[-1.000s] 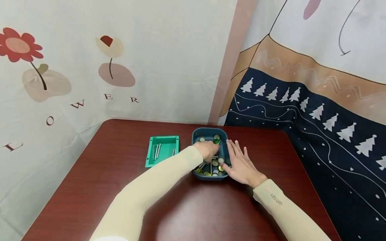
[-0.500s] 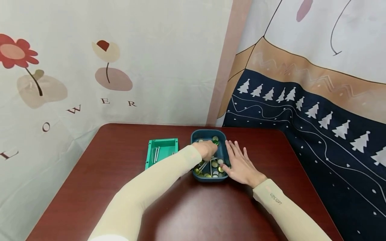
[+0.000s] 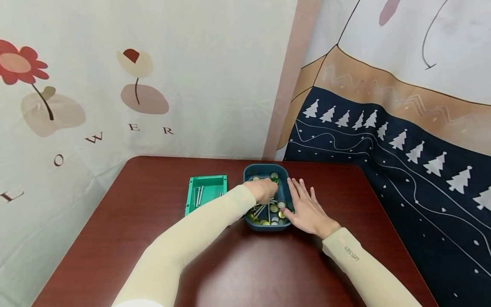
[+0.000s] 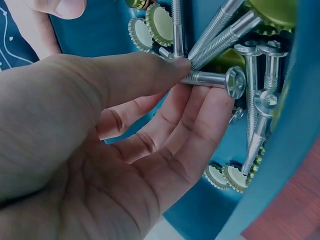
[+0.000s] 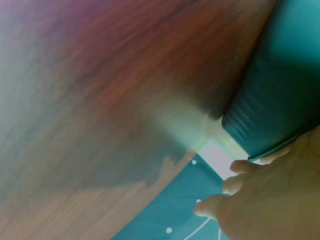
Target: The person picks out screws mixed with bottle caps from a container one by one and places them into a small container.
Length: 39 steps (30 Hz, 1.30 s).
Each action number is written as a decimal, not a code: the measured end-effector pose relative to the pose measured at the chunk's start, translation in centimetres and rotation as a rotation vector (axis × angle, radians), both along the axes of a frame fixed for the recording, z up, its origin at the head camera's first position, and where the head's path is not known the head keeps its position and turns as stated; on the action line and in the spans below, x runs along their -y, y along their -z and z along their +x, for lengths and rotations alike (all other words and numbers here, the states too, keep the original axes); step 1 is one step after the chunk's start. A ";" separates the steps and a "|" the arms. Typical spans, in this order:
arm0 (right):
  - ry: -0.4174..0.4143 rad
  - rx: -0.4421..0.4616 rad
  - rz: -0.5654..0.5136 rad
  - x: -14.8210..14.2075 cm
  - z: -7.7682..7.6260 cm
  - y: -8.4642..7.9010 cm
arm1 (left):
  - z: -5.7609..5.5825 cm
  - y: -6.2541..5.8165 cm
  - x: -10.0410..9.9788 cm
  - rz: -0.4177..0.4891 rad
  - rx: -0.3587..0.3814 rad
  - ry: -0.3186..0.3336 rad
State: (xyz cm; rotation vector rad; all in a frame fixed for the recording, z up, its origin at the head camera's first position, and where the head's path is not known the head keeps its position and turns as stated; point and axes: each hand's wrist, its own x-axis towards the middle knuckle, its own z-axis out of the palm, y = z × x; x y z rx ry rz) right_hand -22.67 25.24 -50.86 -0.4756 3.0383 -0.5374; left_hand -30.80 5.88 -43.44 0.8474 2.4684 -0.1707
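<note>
My left hand (image 3: 262, 190) reaches down into a dark blue bin (image 3: 284, 170) that holds loose bolts and bottle caps. In the left wrist view, its thumb and fingers pinch a silver bolt (image 4: 212, 79) by the shank, its round head sticking out past the fingertips. More bolts (image 4: 225, 40) and gold-rimmed bottle caps (image 4: 160, 25) lie around the fingers. My right hand (image 3: 310, 214) lies along the bin's right side with fingers straight and its thumb over the rim. The right wrist view shows that hand (image 5: 275, 195) against the bin's outer wall (image 5: 280, 85).
Left of the bin stands a shallow green tray (image 3: 212, 180) with a few bolts (image 3: 198, 196) in it; my left forearm passes over its near right corner. Both stand on a dark red wooden table (image 3: 245, 264). Printed cloths (image 3: 215, 85) hang behind and to the right.
The head view has shifted slightly. Both hands keep nearly the same places, the left inside the bin and the right at its side.
</note>
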 end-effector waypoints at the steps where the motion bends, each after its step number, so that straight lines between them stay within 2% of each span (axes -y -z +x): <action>1: 0.001 0.001 0.000 0.0 0.0 -0.1 | 0.2 -0.3 0.2 0.007 -0.003 -0.002; 8: 0.009 0.015 0.012 0.1 0.0 -0.2 | 0.0 -0.2 1.5 0.144 0.017 0.022; 16: 0.010 0.015 0.014 0.0 0.1 0.1 | -0.6 0.0 2.2 0.238 0.057 0.010; 17: 0.009 0.013 0.012 0.0 0.1 0.1 | -1.3 1.1 2.3 0.263 0.050 0.022; 19: 0.007 0.010 0.007 0.0 0.1 0.1 | -1.4 1.0 2.7 0.291 0.056 0.025; 20: 0.005 0.008 0.006 0.0 0.1 0.1 | -2.0 1.8 2.9 0.318 0.047 0.027; 23: 0.003 0.006 0.006 0.1 0.1 0.0 | -1.7 1.4 3.6 0.358 0.035 0.018; 24: 0.002 0.007 0.005 0.1 0.1 0.0 | -0.8 0.2 3.9 0.360 0.039 0.003; 26: 0.005 0.007 0.005 -0.1 0.1 0.0 | -0.6 -0.1 4.2 0.392 0.034 0.000; 27: 0.005 0.007 0.005 -0.1 0.1 0.0 | 0.0 -1.1 4.3 0.393 0.043 -0.007; 35: 0.001 -0.006 0.004 -0.3 -0.1 0.3 | -0.3 -1.3 5.3 0.473 0.097 -0.047; 39: 0.001 -0.007 0.000 -0.4 -0.2 0.5 | -0.4 -1.3 5.9 0.504 0.083 -0.051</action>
